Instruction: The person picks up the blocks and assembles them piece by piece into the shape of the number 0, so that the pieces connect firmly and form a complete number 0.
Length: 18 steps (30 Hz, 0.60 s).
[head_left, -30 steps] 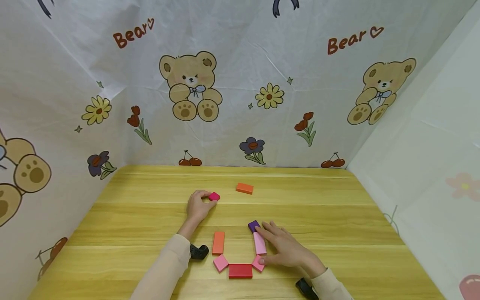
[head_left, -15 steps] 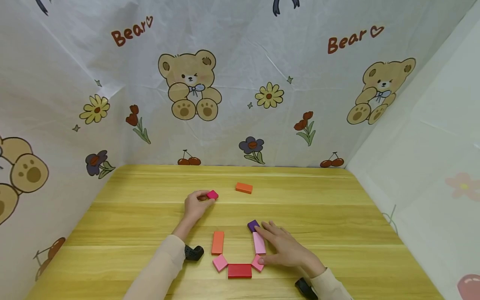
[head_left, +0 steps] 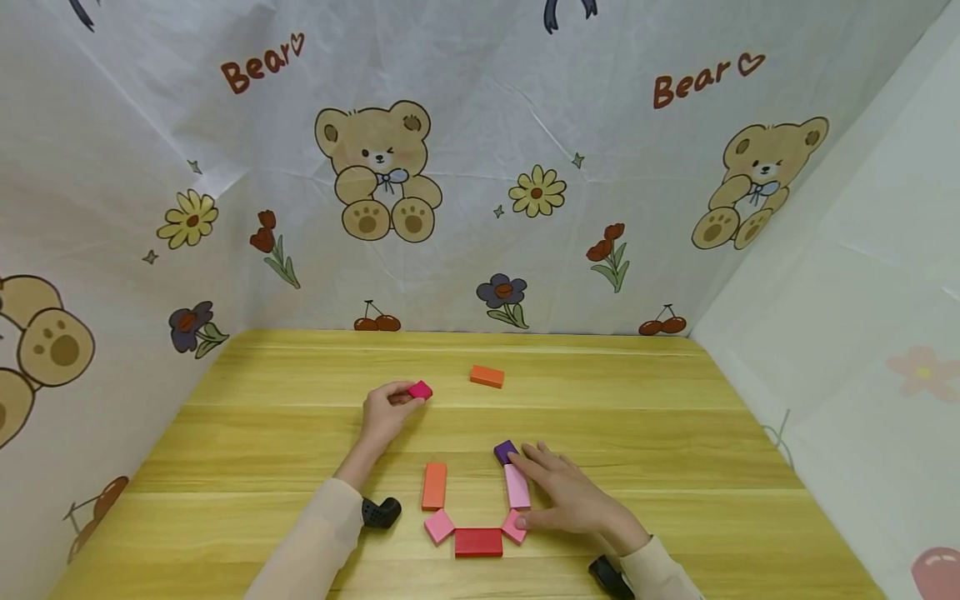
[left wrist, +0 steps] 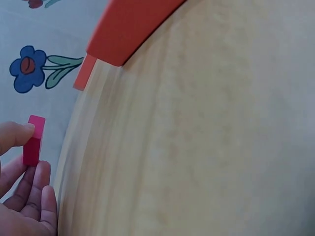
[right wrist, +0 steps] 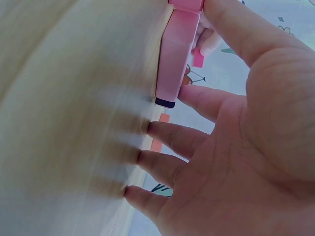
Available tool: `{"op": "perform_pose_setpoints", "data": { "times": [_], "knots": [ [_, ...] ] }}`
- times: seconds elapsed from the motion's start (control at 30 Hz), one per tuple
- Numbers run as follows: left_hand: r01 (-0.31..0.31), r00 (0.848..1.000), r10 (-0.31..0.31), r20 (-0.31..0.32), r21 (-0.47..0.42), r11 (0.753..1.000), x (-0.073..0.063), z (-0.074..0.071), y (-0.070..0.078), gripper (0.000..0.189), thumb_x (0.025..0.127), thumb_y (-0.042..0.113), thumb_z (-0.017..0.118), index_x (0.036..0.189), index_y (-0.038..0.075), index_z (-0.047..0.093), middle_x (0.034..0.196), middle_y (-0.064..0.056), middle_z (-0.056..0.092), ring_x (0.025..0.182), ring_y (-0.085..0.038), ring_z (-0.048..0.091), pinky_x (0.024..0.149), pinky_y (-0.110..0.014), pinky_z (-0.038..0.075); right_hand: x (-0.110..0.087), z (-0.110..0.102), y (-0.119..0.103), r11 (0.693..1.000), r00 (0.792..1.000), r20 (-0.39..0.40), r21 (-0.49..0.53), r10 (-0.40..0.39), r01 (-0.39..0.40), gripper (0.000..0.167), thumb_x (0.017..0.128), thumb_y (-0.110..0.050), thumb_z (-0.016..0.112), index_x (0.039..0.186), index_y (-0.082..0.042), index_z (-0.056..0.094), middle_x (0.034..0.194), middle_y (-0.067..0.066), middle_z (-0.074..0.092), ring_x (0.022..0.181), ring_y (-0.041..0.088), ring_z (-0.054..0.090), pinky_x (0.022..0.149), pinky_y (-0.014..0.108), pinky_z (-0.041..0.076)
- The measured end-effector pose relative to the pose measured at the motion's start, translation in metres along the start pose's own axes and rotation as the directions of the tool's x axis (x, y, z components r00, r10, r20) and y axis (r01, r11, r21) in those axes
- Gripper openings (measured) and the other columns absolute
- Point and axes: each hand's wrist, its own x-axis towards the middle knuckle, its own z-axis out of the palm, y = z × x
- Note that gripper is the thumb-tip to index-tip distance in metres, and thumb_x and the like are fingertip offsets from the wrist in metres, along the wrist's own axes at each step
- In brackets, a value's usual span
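Note:
My left hand (head_left: 384, 415) pinches a small magenta block (head_left: 421, 390) between thumb and fingers; the left wrist view shows that block (left wrist: 34, 140) upright in the grip. On the right, my right hand (head_left: 576, 498) lies with fingers spread. Its thumb touches a small pink block (head_left: 512, 527), and its index finger reaches a light pink block (head_left: 517, 487) and a purple block (head_left: 506, 452). In the right wrist view its other fingertips (right wrist: 142, 156) meet the table. A red block (head_left: 478, 542), another pink block (head_left: 439, 527) and an orange-red block (head_left: 434, 487) complete a U shape.
Farther back on the wooden table (head_left: 637, 400) lies a lone orange block (head_left: 487, 377). A bear-print sheet (head_left: 457, 267) hangs behind the table's far edge. Black wrist devices sit by both sleeves, the left one (head_left: 381, 512) beside the orange-red block.
My left hand has drawn slightly left with the magenta block in its pinch. The right hand and the blocks in the U shape stay essentially where they were.

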Motion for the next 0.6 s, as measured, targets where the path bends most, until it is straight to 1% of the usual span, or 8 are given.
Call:
{"op": "perform_pose_setpoints", "data": {
  "times": [0.13,0.33,0.6],
  "knots": [
    [0.000,1.000,0.001,0.022,-0.005,1.000,-0.003,-0.001,0.000,0.033,0.082,0.007,0.078,0.113,-0.001,0.070,0.102,-0.017,0.069,0.087,-0.019,0.060,0.070,-0.017,0.049,0.000,0.000,0.000,1.000,1.000,-0.004,0.000,-0.003,0.003,0.086,0.084,-0.053,0.070,0.151,-0.011,0.036,0.157,0.025,0.028,0.146,0.048,0.017,0.113,0.070,0.015],
    [0.004,0.998,-0.002,0.059,-0.026,1.000,-0.009,-0.001,0.003,0.032,0.081,0.007,0.078,0.112,0.000,0.071,0.100,-0.016,0.068,0.085,-0.016,0.060,0.070,-0.016,0.049,-0.001,0.001,0.000,1.000,1.000,-0.005,0.001,0.000,0.000,0.086,0.084,-0.053,0.070,0.152,-0.012,0.036,0.157,0.025,0.028,0.146,0.048,0.017,0.113,0.070,0.015],
    [-0.021,0.992,0.020,0.122,0.004,1.000,-0.020,-0.001,0.007,0.030,0.082,0.006,0.077,0.111,0.002,0.071,0.097,-0.013,0.069,0.084,-0.015,0.060,0.070,-0.018,0.050,-0.001,0.000,-0.001,1.000,1.000,-0.003,-0.006,0.001,-0.001,0.087,0.084,-0.053,0.070,0.152,-0.011,0.036,0.156,0.025,0.029,0.146,0.049,0.018,0.113,0.070,0.015]
  ]
}}
